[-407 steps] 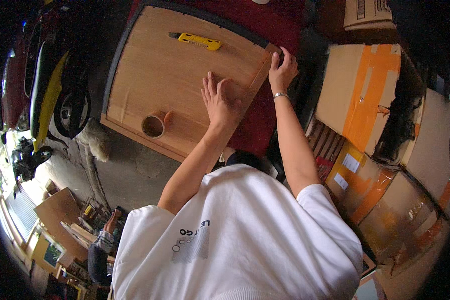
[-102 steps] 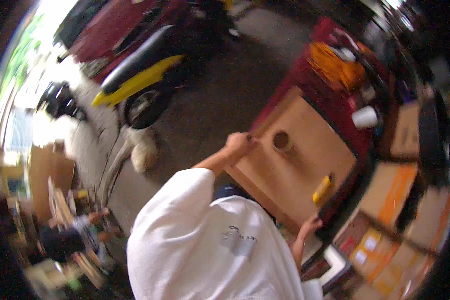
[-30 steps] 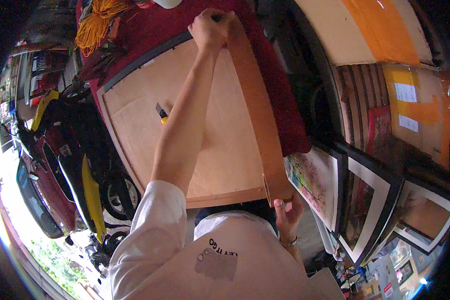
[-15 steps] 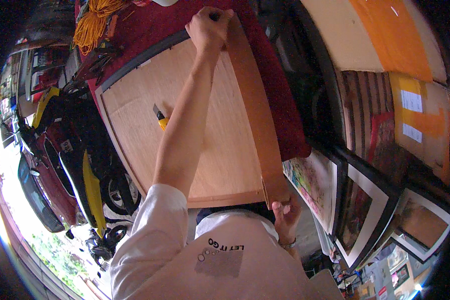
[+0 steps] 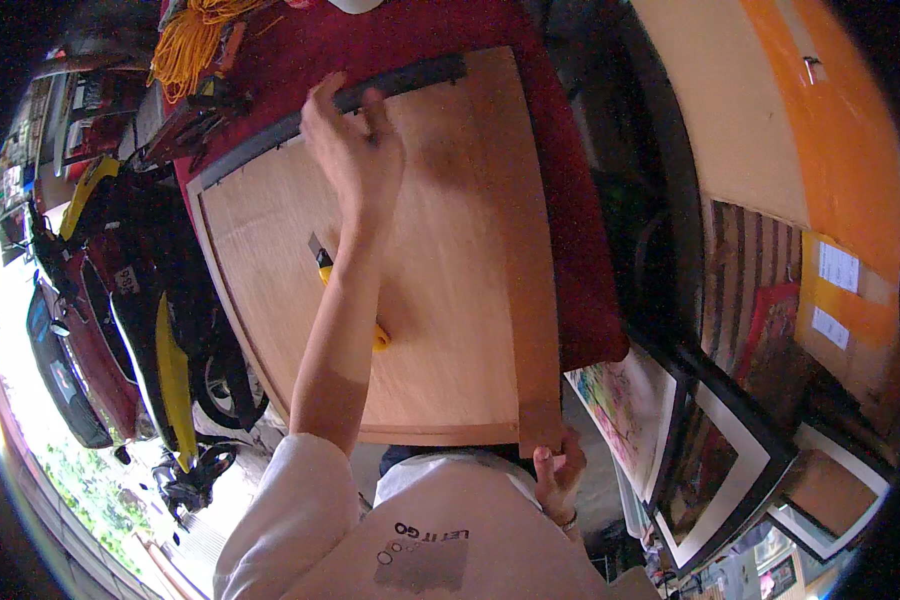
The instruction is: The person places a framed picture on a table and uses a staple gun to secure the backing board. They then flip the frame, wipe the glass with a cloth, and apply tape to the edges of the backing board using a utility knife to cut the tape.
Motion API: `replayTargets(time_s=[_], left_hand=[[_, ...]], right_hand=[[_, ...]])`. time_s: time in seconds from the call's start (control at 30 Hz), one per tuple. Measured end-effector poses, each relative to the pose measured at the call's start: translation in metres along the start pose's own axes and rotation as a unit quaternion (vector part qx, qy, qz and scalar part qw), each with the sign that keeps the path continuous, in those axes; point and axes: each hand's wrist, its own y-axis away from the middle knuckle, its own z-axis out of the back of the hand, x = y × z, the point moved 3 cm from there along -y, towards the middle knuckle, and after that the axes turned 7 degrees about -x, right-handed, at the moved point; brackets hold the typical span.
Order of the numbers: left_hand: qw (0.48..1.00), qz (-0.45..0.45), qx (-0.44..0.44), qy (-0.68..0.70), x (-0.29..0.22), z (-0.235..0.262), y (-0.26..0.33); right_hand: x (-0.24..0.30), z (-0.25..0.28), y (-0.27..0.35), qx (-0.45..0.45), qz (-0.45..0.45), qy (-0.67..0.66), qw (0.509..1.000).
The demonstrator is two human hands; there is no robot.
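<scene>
A wooden backing panel (image 5: 440,330) with raised edges, like the back of a picture frame, lies in front of me. A wide strip of brown tape (image 5: 526,250) runs flat along its right side. Its near end hangs slightly past the near right corner, where my right hand (image 5: 560,472) pinches it, fingers partly hidden. My left hand (image 5: 355,150) hovers over the far part of the panel, fingers apart and holding nothing. Beneath my left forearm lies a yellow utility knife (image 5: 381,338), its blade pointing away; the forearm hides its middle. A black strip (image 5: 410,78) edges the panel's far side.
Dark red cloth (image 5: 585,290) covers the surface under the panel. Orange cord (image 5: 185,55) lies at the far left. Parked motorbikes (image 5: 170,370) stand to the left. Framed pictures (image 5: 715,450) lean at the right, near cardboard boxes (image 5: 850,290).
My left hand has let go of the tape's far end at the far right corner and moved left and nearer. The tape now lies flatter along the edge. My right hand stays at the near corner.
</scene>
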Motion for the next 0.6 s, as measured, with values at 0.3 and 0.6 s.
replayTargets(time_s=[0.3, 0.6], left_hand=[[0.972, 0.042, -0.188, 0.132, -0.007, 0.058, -0.008], [0.853, -0.369, 0.356, 0.100, -0.039, -0.067, -0.012]], right_hand=[[0.001, 0.001, 0.005, 0.002, -0.047, 0.003, 0.999], [-0.003, 0.000, 0.004, -0.004, 0.023, 0.042, 0.999]])
